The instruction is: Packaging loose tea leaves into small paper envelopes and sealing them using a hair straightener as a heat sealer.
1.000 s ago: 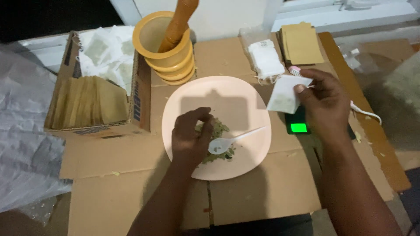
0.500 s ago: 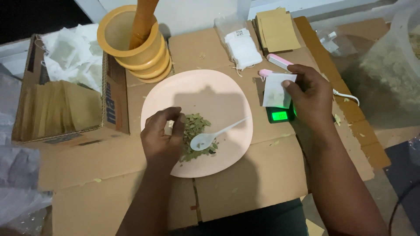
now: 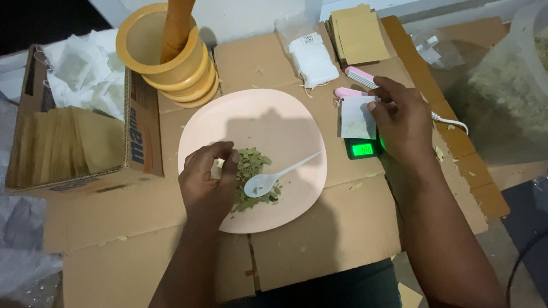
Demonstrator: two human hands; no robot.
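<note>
Two hands work: left hand (image 3: 206, 182) pinches dried green leaves (image 3: 249, 171) on the pink plate (image 3: 274, 122); right hand (image 3: 402, 122), at three o'clock, grips a white paper sachet (image 3: 357, 117). Small, even pinches seem wisest.

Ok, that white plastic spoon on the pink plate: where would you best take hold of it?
Grip the white plastic spoon by its slim handle tip, probably coming from the upper right. The bowl lies on the dried leaves beside the left hand, while the handle points up-right, free over the bare pink plate.

Makeshift home packing spot, flattened cardboard worktop (image 3: 319, 228), small digital scale (image 3: 362, 149), mortar (image 3: 165, 57), paper sachets (image 3: 359, 37)
</note>
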